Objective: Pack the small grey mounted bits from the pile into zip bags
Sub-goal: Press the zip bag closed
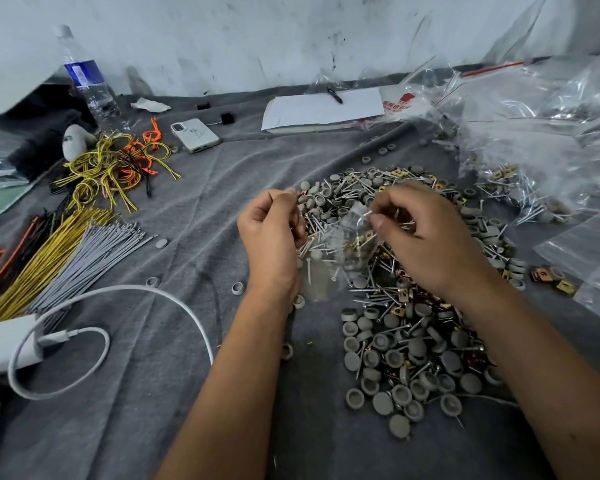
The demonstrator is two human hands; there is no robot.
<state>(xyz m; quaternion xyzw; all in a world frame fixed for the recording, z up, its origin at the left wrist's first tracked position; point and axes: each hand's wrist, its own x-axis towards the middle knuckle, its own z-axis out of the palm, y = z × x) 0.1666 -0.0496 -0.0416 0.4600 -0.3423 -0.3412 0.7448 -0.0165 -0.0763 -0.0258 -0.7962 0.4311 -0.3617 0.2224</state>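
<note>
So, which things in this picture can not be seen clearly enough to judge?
- Zip bag, head view: clear and blurred; its contents cannot be counted, and whether its mouth is open is unclear.
- Left hand: its curled fingers hide what they pinch.
- Right hand covers part of the pile.
- Water bottle: label print too small.
- White charger block: cut off by the left edge.

Lying under both hands, matt grey creased cloth point(174, 237); gleaming between them, a thin glossy clear plastic zip bag point(340, 251), with matt grey caps point(406, 368) and shining metal screws point(368, 299) below the right.
</note>
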